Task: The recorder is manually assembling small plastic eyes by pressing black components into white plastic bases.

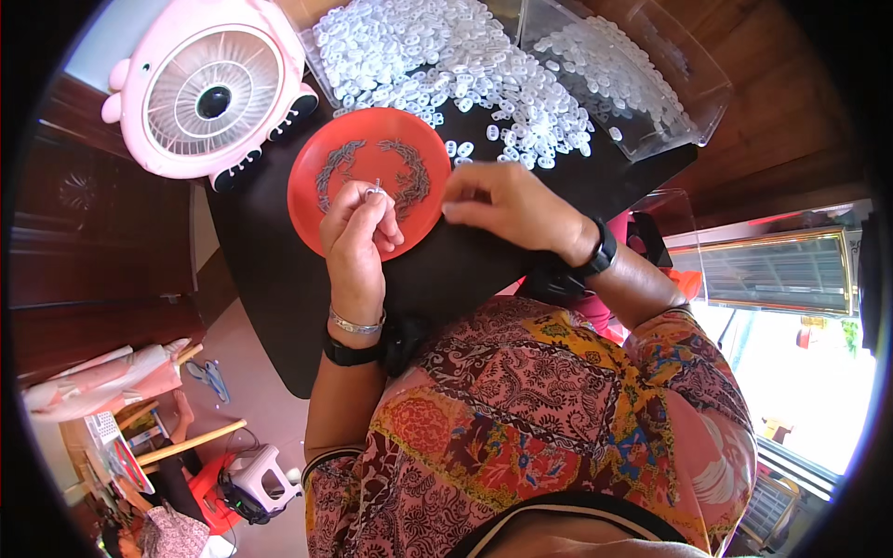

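Over the red plate (307, 191), my left hand (358, 228) pinches a small whitish piece (375, 192) between thumb and forefinger; a thin metal tip sticks up from it. Small grey metal pins (409, 172) lie in curved bands on the plate. Just past the plate's right rim hovers my right hand (512, 206), its fingers curled and the fingertips drawn toward the thumb. Whatever it may hold is too small or hidden to make out. Beyond both hands spreads a large heap of white oval plastic pieces with holes (419, 46), a few scattered close to the plate.
A pink animal-shaped fan (212, 93) stands at the far left of the black table (279, 307). At the far right, a clear plastic box (642, 139) holds more white pieces. Scissors with blue handles (216, 379) and a pink-and-white stool (265, 479) are lower left.
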Motion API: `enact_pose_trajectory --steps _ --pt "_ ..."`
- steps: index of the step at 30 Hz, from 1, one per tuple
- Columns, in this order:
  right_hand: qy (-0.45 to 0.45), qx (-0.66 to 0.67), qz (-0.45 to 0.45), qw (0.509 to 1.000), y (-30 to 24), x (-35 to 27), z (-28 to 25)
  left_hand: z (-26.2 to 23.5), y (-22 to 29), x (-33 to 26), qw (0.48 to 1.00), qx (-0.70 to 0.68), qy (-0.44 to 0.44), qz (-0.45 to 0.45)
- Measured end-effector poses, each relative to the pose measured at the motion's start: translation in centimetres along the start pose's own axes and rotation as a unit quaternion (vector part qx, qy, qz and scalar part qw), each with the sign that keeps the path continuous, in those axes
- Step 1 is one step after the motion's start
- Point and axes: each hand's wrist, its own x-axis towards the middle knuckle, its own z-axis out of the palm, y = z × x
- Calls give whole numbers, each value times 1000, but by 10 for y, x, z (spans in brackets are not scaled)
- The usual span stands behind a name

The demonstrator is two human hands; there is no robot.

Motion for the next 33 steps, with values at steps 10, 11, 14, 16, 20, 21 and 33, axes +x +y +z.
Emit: enact_pose_trajectory --steps 10,11,14,16,20,21,33 --pt "24 368 16 929 0 27 4 9 3 -2 996 64 -52 -27" --pt "18 373 26 927 0 27 5 8 2 -3 996 65 -63 -23" --pt "8 392 35 919 2 27 5 9 2 -4 994 72 -82 -22" --pt "2 405 32 914 3 27 6 9 2 -5 995 67 -66 -22" --pt "19 377 -27 926 4 27 14 9 -1 -4 997 40 -64 -3" --pt "34 340 -74 937 3 27 18 9 -2 -4 998 24 -62 0" --pt "8 281 -93 955 6 24 15 8 -4 -2 990 -85 -112 -32"
